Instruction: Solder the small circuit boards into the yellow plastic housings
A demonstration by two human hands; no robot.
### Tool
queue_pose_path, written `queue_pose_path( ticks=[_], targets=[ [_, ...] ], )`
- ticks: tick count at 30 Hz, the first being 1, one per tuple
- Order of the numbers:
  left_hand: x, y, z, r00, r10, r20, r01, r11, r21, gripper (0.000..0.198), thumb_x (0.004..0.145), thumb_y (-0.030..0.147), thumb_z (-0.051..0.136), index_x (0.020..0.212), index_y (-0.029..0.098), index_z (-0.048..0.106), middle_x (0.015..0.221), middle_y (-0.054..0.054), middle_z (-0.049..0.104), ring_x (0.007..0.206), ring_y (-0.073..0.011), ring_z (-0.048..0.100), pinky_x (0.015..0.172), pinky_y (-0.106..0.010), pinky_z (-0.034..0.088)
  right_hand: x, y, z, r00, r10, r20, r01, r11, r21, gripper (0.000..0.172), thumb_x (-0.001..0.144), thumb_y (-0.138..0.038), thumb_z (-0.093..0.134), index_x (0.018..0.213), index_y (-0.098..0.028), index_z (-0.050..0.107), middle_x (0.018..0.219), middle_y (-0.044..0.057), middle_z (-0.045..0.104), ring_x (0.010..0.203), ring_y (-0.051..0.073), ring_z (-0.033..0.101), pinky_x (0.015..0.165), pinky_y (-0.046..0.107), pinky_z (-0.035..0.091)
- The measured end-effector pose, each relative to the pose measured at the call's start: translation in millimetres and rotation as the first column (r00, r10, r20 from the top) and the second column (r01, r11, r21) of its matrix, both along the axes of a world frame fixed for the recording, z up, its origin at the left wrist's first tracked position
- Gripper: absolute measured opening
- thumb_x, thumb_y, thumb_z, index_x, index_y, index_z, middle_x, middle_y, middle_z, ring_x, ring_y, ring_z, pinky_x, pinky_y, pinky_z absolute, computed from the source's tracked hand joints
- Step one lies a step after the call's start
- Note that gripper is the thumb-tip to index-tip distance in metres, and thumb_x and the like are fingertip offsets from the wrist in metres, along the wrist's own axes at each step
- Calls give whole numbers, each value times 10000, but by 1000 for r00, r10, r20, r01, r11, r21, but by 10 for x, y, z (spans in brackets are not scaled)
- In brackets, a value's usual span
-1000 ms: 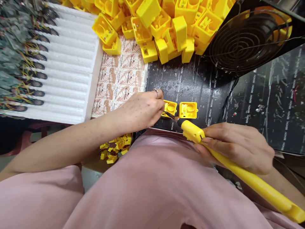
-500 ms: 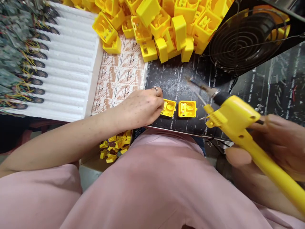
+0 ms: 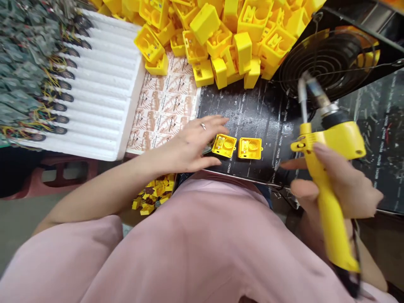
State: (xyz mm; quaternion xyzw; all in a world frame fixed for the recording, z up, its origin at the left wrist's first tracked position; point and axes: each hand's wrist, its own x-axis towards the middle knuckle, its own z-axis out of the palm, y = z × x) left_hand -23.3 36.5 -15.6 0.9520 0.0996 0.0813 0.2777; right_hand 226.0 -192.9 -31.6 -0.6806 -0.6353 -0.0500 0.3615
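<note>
My left hand, a ring on one finger, lies on the black bench mat with its fingers apart. Its thumb and fingertips are around the left side of a small yellow plastic case, open side up. A second yellow case sits just to the right, also open side up. Something greyish shows under my left palm, too hidden to name. My right hand is wrapped round the handle of a yellow soldering gun, raised on the right with its metal tip up, near the fan. The tip is blurred.
Many yellow cases are heaped at the back. A white foam tray with wired parts stands left, beside printed paper. A black fan is at back right. A box of small yellow pieces sits below the bench edge.
My left hand has opened from a pinch at the left case. The soldering gun in my right hand has turned more upright, its tip moving right, towards the fan. The view has shifted slightly.
</note>
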Motion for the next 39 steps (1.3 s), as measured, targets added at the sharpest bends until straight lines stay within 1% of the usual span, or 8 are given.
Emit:
queue_pose_path(
  ticks=[4,7,16,20,27,29,34,39],
  targets=[
    [34,-161,-339,992,45,120,-43,999,-23,555,997,288,707,1488,98,532,1454,-197,676,1392,-279,624,1180,-427,516,18,318,17,959,137,247,-159,985,69,190,992,-208,747,1172,-265,727,701,-53,718,502,103,639,552,221,495],
    [-57,-167,-397,987,110,114,-105,993,-51,501,997,270,697,1463,141,567,1410,-163,711,1342,-250,661,1153,-400,539,47,483,-115,952,200,230,-223,972,76,356,915,-255,841,1231,-228,678,998,66,811,603,166,716,596,269,552],
    [-1299,270,565,950,-66,-304,24,990,-141,442,1055,560,619,1384,274,694,1164,-9,830,888,-125,789,745,-174,587,-89,543,-175,940,255,228,-278,957,78,558,868,-266,887,1351,-256,608,849,17,767,542,192,685,537,302,533],
    [-1221,598,679,920,139,-367,-81,982,168,580,1053,687,522,1319,213,725,1146,-11,821,908,-144,737,789,-226,571,-216,617,-145,928,248,277,-279,957,78,456,899,-279,859,1293,-268,629,845,13,769,540,189,671,534,306,531],
    [42,1366,198,611,787,-91,-414,415,810,517,1145,583,357,1073,165,652,992,92,630,1131,-73,417,851,-262,416,-251,635,-190,912,276,304,-286,958,-13,412,933,-358,824,1254,-209,613,905,55,766,694,234,741,607,326,572],
    [125,1537,7,612,791,-28,-437,368,821,485,1110,579,433,925,173,622,953,74,605,1080,-85,445,819,-268,417,-239,624,-212,914,284,291,-284,958,-44,367,980,-356,764,1273,-212,597,873,37,750,717,235,748,622,324,573],
    [-139,1525,-334,802,597,-17,-470,648,599,420,907,375,745,1246,173,602,1315,-78,631,1003,-201,595,914,-417,552,-214,609,-254,946,245,213,-249,968,-6,413,984,-335,759,1335,-233,566,1103,74,788,896,237,783,735,317,614],
    [-230,899,-336,981,191,47,-191,872,451,392,950,272,597,1328,169,579,1413,-149,635,1086,-265,696,883,-443,613,-199,587,-282,962,210,176,-213,977,-4,474,959,-341,793,1360,-258,555,1212,86,774,1016,261,786,785,328,631]
  ],
)
